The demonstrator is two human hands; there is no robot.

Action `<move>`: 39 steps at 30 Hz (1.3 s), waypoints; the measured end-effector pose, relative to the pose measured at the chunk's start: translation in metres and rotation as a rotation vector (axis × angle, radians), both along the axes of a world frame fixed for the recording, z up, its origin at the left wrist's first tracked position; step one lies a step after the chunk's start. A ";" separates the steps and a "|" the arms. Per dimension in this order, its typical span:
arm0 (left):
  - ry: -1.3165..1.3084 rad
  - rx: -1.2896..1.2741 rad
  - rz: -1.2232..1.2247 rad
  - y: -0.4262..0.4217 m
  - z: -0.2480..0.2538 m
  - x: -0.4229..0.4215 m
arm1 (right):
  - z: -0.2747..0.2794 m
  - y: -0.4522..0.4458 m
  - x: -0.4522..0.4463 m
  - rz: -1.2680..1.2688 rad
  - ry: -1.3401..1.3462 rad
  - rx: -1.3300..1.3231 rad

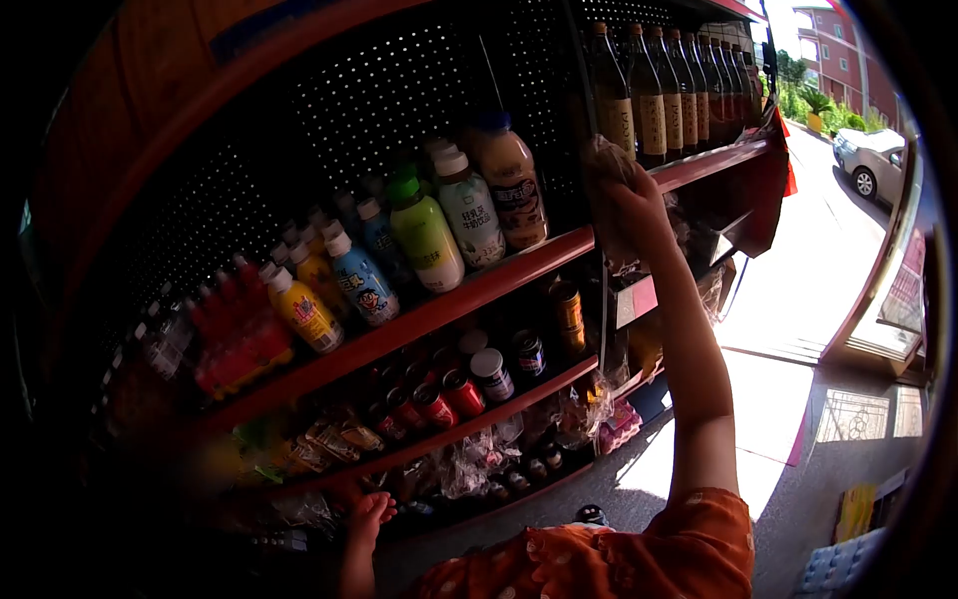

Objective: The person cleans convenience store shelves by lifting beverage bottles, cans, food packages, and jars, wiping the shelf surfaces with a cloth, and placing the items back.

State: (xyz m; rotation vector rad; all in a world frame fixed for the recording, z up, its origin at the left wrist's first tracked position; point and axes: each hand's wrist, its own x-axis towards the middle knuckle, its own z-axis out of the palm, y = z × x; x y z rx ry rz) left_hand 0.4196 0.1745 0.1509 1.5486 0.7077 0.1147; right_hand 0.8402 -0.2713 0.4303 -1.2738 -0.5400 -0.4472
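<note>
Holds a crumpled, cloth-like bundle in the right hand, at the shelf upright beside tall bottles; hangs the left hand near a lower shelf, loosely curled, cannot tell whether around anything

Right hand holds crumpled cloth — bottles beside.

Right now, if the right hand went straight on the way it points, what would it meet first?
Past the crumpled cloth it holds, the right hand would probably meet the leftmost labelled glass bottle; depth is unclear.
</note>
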 end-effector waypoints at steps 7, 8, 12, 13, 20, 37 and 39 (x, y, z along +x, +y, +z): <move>-0.029 -0.004 -0.214 -0.076 0.015 0.083 | 0.046 0.049 0.071 -0.109 -0.194 -1.467; -0.030 0.000 -0.245 -0.083 0.011 0.086 | 0.047 0.056 0.075 -0.125 -0.212 -1.463; -0.011 0.027 -0.277 -0.109 0.006 0.085 | 0.043 0.075 0.097 -0.176 -0.310 -1.483; -0.007 0.032 -0.273 -0.114 0.006 0.081 | 0.040 0.079 0.102 -0.184 -0.340 -1.505; 0.047 -0.011 -0.049 -0.138 -0.011 0.045 | 0.053 0.091 0.122 -0.185 -0.436 -1.746; -0.054 -0.120 0.116 -0.165 -0.091 0.003 | 0.082 0.100 0.134 -0.075 -0.240 -1.792; -0.060 -0.195 0.143 -0.164 -0.087 0.005 | 0.071 0.119 0.161 -0.254 -0.297 -1.704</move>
